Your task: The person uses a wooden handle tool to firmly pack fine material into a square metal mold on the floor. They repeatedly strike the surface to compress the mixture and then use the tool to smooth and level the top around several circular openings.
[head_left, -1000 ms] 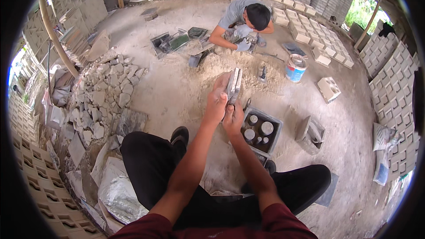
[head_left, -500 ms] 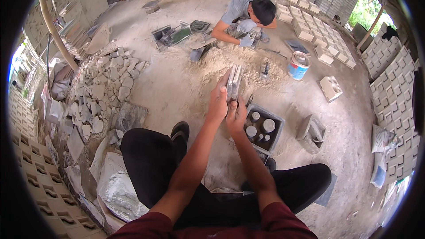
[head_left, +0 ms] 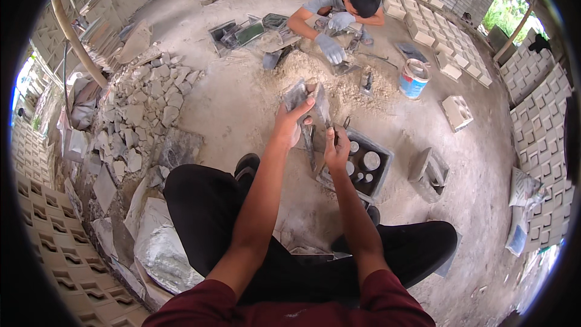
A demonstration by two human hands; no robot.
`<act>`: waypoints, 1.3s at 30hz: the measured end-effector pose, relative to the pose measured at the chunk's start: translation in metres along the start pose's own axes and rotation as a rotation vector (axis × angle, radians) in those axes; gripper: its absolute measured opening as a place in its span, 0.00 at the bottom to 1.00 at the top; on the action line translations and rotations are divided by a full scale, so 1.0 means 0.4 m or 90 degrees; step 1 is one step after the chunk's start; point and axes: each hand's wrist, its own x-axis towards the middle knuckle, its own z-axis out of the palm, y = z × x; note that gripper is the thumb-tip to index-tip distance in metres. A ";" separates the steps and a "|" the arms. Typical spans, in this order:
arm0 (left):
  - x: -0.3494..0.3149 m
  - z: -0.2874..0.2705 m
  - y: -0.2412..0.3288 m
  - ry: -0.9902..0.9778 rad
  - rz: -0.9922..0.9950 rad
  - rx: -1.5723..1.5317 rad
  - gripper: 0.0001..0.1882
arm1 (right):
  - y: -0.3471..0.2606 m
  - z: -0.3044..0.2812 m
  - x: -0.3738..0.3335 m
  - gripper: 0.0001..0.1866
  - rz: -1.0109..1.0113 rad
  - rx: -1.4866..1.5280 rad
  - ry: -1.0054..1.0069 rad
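Observation:
Over the floor in front of me, my left hand point(head_left: 291, 124) is closed on a flat grey plate point(head_left: 295, 93), which stands tilted above my fingers. My left thumb reaches across toward a second piece, a narrow grey plate point(head_left: 322, 108) with a tapering lower end. My right hand point(head_left: 338, 148) pinches that lower end between thumb and fingers. The plates are apart along most of their length; whether the thumb touches the narrow one, I cannot tell. Beside my right hand lies a grey box-shaped mould point(head_left: 382, 172) with several round pegs point(head_left: 371, 160) in it. A dark bar point(head_left: 309, 146) shows below my left hand.
A gloved co-worker point(head_left: 327, 12) crouches beyond a sand heap point(head_left: 298, 68). A bucket point(head_left: 414, 79), a block with holes point(head_left: 457, 113) and a hollow mould point(head_left: 428, 174) stand to the right. Broken rubble point(head_left: 142, 103) is piled left, near a white sack point(head_left: 164, 254).
The two plates, earlier pressed side by side between my palms, are now separated, one in each hand. My right hand has shifted slightly right. The co-worker's gloved hands have moved apart.

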 end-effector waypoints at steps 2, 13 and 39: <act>-0.006 0.019 0.017 -0.033 -0.014 0.008 0.19 | 0.003 0.000 0.000 0.17 -0.042 0.004 0.001; 0.006 -0.017 0.036 -0.022 -0.083 -0.061 0.20 | 0.025 -0.027 0.012 0.16 -0.095 -0.014 -0.097; 0.002 0.006 0.034 -0.176 0.150 0.031 0.36 | 0.013 0.023 -0.024 0.17 0.030 0.187 -0.053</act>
